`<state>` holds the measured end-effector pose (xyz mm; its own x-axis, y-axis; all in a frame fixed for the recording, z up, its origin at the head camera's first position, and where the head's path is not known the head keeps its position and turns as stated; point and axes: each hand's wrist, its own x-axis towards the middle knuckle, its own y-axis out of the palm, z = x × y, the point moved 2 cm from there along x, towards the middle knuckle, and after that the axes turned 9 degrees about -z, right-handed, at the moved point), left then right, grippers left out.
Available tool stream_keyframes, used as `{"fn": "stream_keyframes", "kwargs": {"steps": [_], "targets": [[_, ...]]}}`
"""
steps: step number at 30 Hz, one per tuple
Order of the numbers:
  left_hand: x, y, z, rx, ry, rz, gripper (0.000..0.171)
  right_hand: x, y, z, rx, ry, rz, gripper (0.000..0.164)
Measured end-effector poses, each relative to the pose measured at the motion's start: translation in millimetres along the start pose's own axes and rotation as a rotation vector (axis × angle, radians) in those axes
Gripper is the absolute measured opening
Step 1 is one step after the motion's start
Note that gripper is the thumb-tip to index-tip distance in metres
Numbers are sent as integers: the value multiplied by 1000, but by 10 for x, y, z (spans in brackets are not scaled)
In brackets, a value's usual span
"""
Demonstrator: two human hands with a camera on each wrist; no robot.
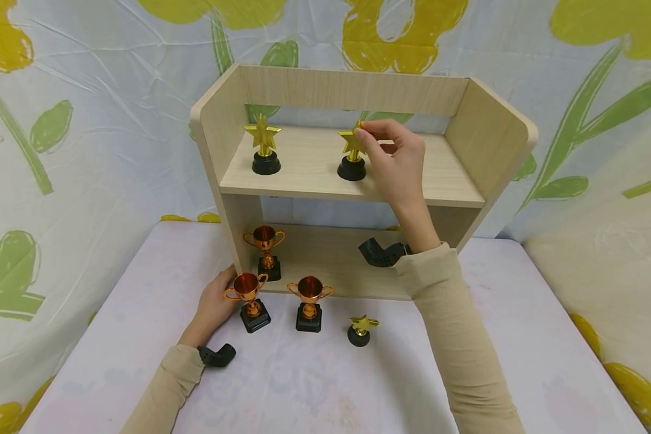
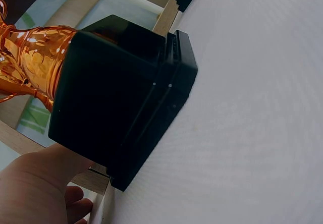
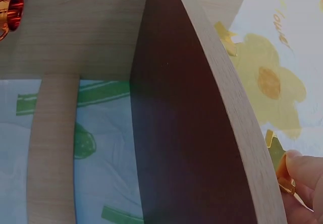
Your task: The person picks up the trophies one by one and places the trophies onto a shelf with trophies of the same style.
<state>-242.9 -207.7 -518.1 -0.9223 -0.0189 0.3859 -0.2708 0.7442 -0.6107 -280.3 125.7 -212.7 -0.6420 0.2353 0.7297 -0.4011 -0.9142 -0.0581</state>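
Note:
My right hand pinches a gold star trophy by its star, and the trophy's black base is at the upper board. In the right wrist view the thumb and fingers hold that star's point. At the lower left, my left hand grips the front edge of the wooden shelf's left side panel; its thumb is partly hidden behind a bronze cup trophy. That cup's black base looms large in the left wrist view, in front of the hand, which does not hold it.
Another star trophy stands at the upper board's left. One bronze cup is on the lower board at the left. On the table before the shelf are another bronze cup and a small star trophy. A flower-printed cloth hangs behind.

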Motion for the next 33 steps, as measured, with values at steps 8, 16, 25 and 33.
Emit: {"fn": "stream_keyframes", "kwargs": {"steps": [8,16,25,33], "targets": [[2,10,6,2,16,-12,56,-3,-2,-19,-27,0,7,19],[-1,9,-15,-2,13,-12,54,-20,-7,-7,-39,-3,27,20],[-5,4,-12,-10,16,-18,52,-25,-18,1,-21,-12,10,19],[-7,-6,8,-6,-19,5,56,-24,-15,-9,4,-5,0,19]]}}
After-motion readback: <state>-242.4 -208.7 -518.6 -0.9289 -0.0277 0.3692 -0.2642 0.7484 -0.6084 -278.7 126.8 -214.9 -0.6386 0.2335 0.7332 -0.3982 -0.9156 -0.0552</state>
